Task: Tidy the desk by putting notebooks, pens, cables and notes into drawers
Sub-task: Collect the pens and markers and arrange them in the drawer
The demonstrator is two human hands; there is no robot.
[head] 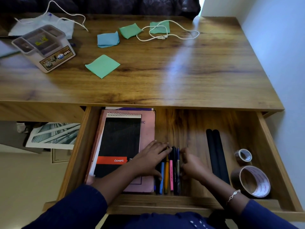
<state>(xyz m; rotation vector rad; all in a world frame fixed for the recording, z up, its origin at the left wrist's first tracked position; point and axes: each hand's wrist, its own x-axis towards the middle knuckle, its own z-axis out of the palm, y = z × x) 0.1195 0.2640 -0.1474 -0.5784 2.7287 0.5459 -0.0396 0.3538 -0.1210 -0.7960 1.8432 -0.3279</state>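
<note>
Four sticky-note pads [102, 66], two cables [166, 33], two tape rolls [250, 182], two hands [153, 157].

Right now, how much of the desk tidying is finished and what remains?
Done: the notebooks lie in the open drawer. In hand: the left hand and right hand are lining up the pens beside them. Left: the sticky notes and two white cables are on the desktop, not yet put away.
</note>
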